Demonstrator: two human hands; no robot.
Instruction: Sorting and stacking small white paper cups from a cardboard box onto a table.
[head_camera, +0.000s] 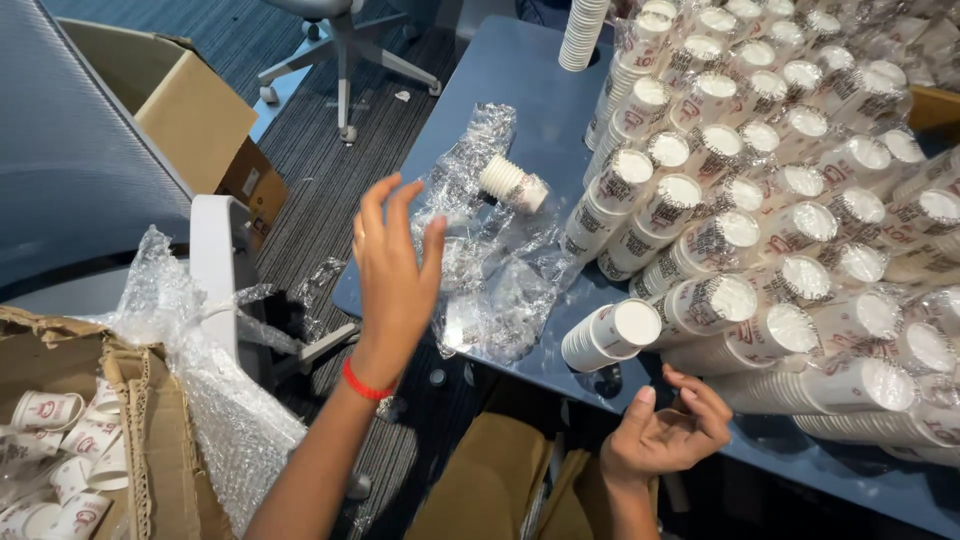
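The paper cups (760, 230) at the upper right are white with red and black print. The table (540, 80) is blue. The plastic wrap (480, 250) in the middle is clear. A red band (365, 385) circles the left wrist. The boxes (190, 110) at the left are brown.

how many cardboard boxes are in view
2: one open cardboard box on the floor at upper left, one torn box holding paper cups at lower left. Others may lie out of view.

The cup stacks (860, 400) run off the right edge; crumpled plastic wrap (480, 270) partly hides the table (540, 90).
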